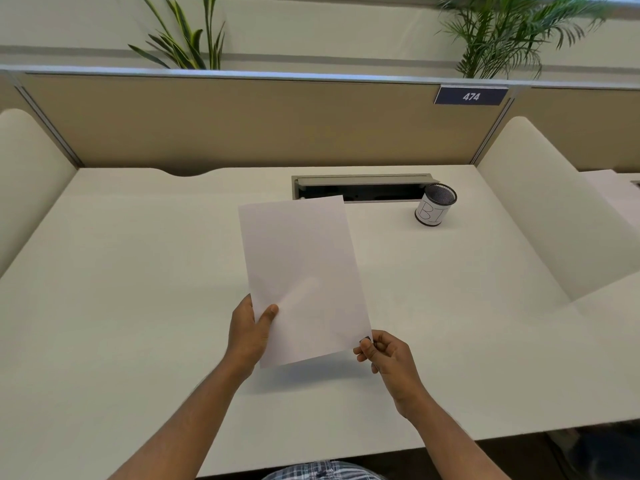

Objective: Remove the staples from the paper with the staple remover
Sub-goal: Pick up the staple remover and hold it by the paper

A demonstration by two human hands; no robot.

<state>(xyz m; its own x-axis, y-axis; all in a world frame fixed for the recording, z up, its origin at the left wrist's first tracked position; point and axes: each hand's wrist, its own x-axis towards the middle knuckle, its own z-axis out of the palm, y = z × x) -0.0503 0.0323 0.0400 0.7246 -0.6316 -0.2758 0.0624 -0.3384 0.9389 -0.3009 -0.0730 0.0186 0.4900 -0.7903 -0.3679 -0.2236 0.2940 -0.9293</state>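
head view: two hands (251,332), one paper (301,275)

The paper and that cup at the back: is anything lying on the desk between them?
No. In the head view, only bare desk lies between the paper and the cup. The cable tray sits further back.

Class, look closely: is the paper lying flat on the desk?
No. The left hand holds the paper raised above the desk.
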